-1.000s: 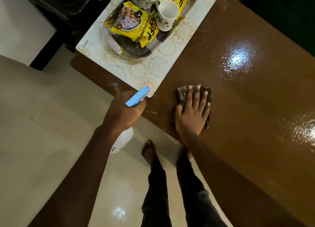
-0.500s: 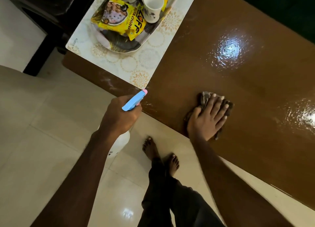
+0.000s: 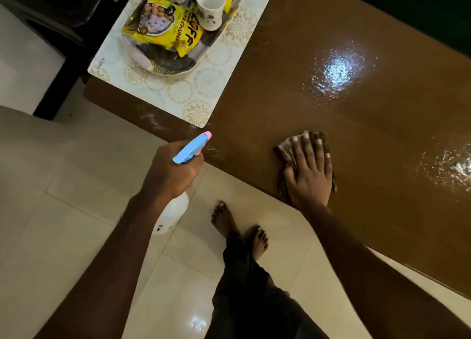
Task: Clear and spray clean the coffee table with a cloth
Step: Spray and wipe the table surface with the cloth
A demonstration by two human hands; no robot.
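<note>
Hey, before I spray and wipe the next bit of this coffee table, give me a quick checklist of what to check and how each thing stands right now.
1. Hold on the spray bottle: ok, the left grip is wrapped round it, nozzle toward the table.
2. The cloth is ready: ok, the right grip presses it flat by the near edge.
3. Table cleared: not ok, a placemat with a tray, cup and snack packet sits at the corner.
4. Spray wiped up: not ok, a wet patch glistens beyond the cloth.
5. Liquid left in the bottle: cannot tell.
</note>
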